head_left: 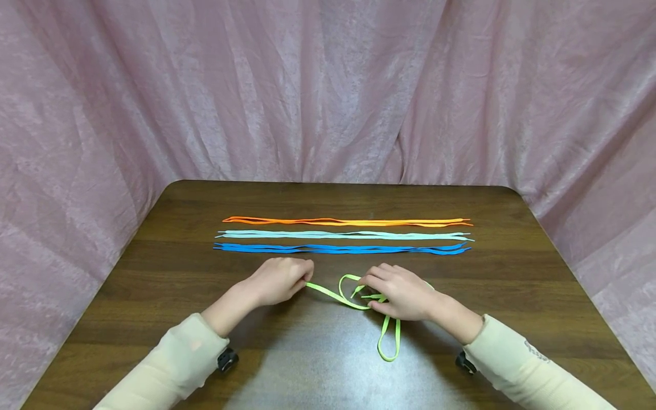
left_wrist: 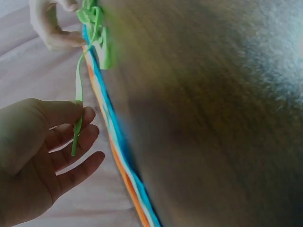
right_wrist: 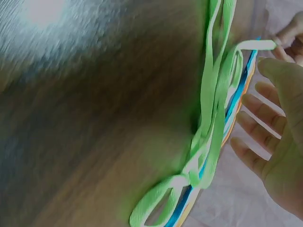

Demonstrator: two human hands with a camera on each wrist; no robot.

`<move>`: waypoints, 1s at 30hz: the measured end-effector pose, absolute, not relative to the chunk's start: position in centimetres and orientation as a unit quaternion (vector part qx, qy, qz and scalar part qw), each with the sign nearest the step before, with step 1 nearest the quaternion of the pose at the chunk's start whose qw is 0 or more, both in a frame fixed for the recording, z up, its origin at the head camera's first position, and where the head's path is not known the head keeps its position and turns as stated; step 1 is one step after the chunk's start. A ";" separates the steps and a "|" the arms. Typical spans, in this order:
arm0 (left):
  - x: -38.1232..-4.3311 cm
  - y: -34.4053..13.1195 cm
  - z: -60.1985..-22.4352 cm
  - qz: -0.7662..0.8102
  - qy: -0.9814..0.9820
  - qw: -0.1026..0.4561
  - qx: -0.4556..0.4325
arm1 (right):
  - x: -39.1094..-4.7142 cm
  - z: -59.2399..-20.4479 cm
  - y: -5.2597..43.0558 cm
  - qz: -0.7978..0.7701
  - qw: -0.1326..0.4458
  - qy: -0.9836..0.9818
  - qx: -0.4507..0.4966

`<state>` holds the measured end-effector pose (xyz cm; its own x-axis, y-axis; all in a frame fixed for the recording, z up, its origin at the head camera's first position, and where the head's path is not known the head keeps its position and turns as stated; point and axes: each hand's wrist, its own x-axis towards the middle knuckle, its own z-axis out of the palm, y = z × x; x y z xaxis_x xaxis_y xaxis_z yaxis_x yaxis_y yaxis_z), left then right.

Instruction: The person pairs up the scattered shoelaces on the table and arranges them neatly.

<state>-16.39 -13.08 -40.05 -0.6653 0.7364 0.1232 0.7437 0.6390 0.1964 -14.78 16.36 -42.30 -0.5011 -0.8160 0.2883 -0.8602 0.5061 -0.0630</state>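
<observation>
A yellow-green flat shoelace (head_left: pixel 327 292) lies in loose loops on the table, with one long loop trailing toward the near edge. My left hand (head_left: pixel 281 281) pinches one end of it between thumb and index finger; the tip (left_wrist: pixel 74 144) pokes out past the fingers in the left wrist view. From there the lace runs rightward to the looped part. Over those loops is my right hand (head_left: pixel 402 291), palm down in the head view. Its fingers (right_wrist: pixel 258 130) are spread and relaxed in the right wrist view, beside the lace with nothing between them.
Beyond the hands, three bundles of shoelaces lie stretched out side by side: blue (head_left: pixel 343 249) nearest, pale mint (head_left: pixel 343 234) in the middle, orange (head_left: pixel 348 222) farthest. A brown wooden table (head_left: pixel 179 267) carries everything. Pink curtains (head_left: pixel 328 91) hang behind and along its sides.
</observation>
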 end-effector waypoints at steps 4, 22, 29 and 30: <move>-16.1 -13.2 -39.2 -0.123 -0.904 0.037 -0.408 | -14.6 -42.7 15.8 0.102 0.101 -0.858 0.493; -15.4 -14.5 -38.0 -0.139 -0.906 0.056 -0.396 | -14.6 -43.8 15.5 0.063 0.104 -0.870 0.478; -15.3 -15.1 -37.8 -0.145 -0.908 0.065 -0.388 | -14.8 -43.9 15.7 0.028 0.125 -0.873 0.471; -15.3 -15.2 -37.8 -0.145 -0.908 0.068 -0.387 | -14.8 -43.9 15.7 0.025 0.129 -0.872 0.471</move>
